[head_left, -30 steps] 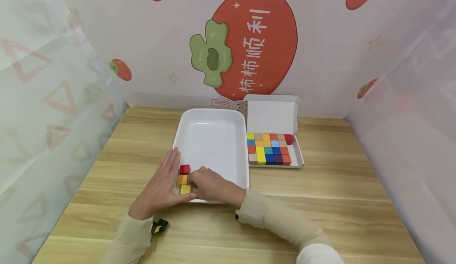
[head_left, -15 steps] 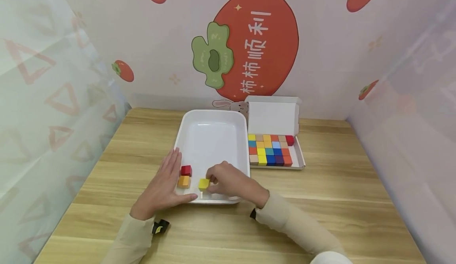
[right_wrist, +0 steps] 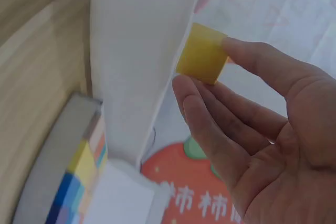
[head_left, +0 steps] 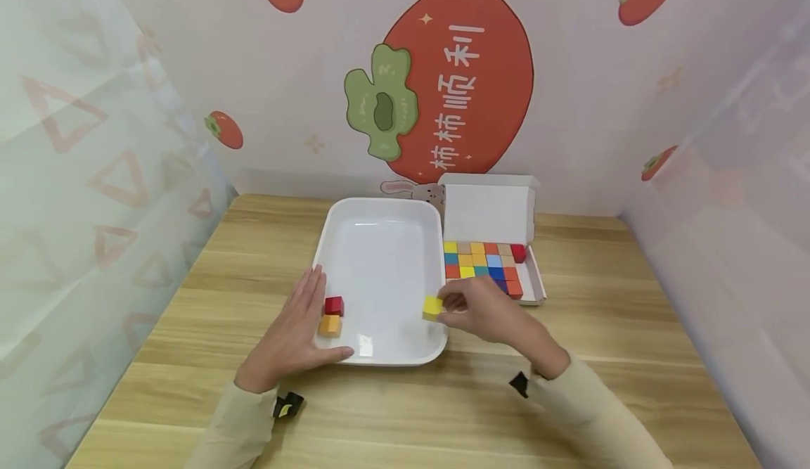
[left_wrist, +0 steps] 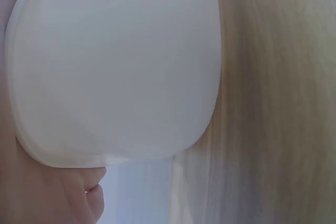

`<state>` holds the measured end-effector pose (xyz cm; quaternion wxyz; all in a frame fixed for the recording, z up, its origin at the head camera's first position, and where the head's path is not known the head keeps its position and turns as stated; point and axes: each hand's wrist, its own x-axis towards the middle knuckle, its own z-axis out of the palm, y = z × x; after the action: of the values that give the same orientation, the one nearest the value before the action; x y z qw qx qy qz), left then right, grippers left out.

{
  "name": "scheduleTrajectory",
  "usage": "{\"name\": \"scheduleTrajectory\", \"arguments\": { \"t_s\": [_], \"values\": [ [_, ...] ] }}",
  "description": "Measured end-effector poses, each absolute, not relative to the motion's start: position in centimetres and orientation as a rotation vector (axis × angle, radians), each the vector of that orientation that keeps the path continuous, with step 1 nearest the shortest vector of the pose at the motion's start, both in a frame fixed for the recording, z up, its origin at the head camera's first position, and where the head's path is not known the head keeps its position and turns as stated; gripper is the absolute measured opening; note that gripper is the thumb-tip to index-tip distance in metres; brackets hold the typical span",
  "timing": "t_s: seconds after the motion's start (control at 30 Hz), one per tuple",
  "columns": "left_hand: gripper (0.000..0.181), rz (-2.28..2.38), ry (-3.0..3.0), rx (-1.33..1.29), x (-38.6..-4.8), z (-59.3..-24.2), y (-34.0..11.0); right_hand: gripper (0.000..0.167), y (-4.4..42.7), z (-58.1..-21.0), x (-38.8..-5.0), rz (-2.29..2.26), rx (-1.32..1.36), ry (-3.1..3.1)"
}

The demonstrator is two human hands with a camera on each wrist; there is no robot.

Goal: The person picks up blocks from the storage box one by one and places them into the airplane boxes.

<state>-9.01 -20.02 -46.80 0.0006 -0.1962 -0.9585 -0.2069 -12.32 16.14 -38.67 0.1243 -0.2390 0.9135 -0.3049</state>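
Between thumb and fingers my right hand [head_left: 484,307] pinches a yellow cube [head_left: 432,308], held over the right rim of the white tray [head_left: 386,272]. The right wrist view shows the same yellow cube [right_wrist: 203,53] at the fingertips. My left hand [head_left: 291,328] rests on the tray's near-left corner, its fingers straight along the left rim and the thumb along the front. Beside that hand, a red cube [head_left: 334,306] and an orange cube [head_left: 330,326] lie inside the tray. In the left wrist view, the tray's outer wall [left_wrist: 121,77] hides most of the left hand.
Right of the tray stands a white cardboard box [head_left: 534,279] with its lid raised, holding rows of coloured cubes; my right hand covers part of its front. A printed backdrop [head_left: 569,103] rises behind the wooden table [head_left: 601,300].
The right hand has taken the yellow cube from the tray's near-left corner and carried it rightward to the right rim. The left hand stays in place on the tray.
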Motion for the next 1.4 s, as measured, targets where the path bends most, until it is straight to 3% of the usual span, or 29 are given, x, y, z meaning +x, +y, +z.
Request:
{"name": "scheduleTrajectory", "arguments": {
  "t_s": [0.27, 0.53, 0.97, 1.4],
  "values": [
    [0.136, -0.643, -3.003, -0.618, -8.9, -46.8, -19.9, 0.025, 21.7, -37.6, -11.3, -0.925, -0.635, 2.781],
    [0.137, -0.647, -3.009, -0.616, -8.9, -46.7, -20.0, 0.023, 26.1, -39.0, -11.7, -0.910, -0.513, 2.837],
    [0.136, -0.640, -3.014, -0.613, -8.9, -46.7, -20.0, 0.030, 32.5, -40.2, -16.7, -0.834, -0.472, 2.873],
    [0.136, -0.627, -3.036, -0.588, -9.0, -46.7, -19.8, 0.034, 32.9, -41.2, -20.9, -0.688, -0.408, 2.807]
  ]
}}
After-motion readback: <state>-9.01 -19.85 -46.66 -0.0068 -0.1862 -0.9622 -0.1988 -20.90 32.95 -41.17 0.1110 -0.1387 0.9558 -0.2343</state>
